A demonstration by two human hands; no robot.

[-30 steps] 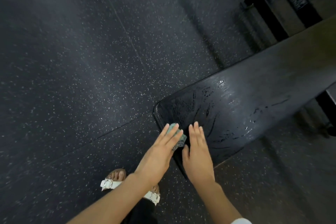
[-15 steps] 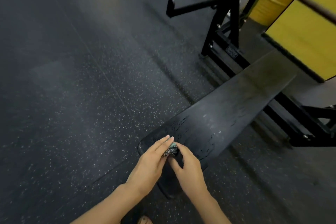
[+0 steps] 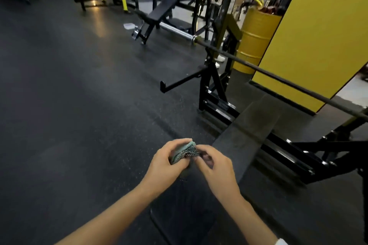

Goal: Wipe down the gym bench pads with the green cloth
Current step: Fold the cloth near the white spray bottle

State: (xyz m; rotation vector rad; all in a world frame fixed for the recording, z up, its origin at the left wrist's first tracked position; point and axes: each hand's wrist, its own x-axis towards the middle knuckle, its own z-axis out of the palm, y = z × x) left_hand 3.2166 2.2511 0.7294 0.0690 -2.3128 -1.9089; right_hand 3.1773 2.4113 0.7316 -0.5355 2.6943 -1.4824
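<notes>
Green terry, folded into a thick wad, sits between both hands in the air just above the near part of the bench pad (image 3: 243, 137). The green cloth (image 3: 184, 152) shows its stacked fold edges upward and to the far side, and its longer side seems to run left to right between the palms. The left hand (image 3: 167, 162) has its fingers curled round the left of the wad, while the right hand (image 3: 214, 165) pinches the right edge between thumb and fingertips. A second ago both hands lay flat on the near end of the pad, with the cloth pressed under the left fingers and wet streaks on the vinyl. Now they have lifted clear and gathered the cloth, and the view has risen from the pad to the room. I judge that the near end has had its pass and the cloth is being refolded for a fresh face, with the farther stretch not yet done. The pad's long axis runs from near centre away to the far right, pointing at the black rack (image 3: 211, 89) and passing under the barbell (image 3: 278, 77). Beyond these stand a yellow drum (image 3: 256, 40) and a yellow wall panel (image 3: 318, 36).
</notes>
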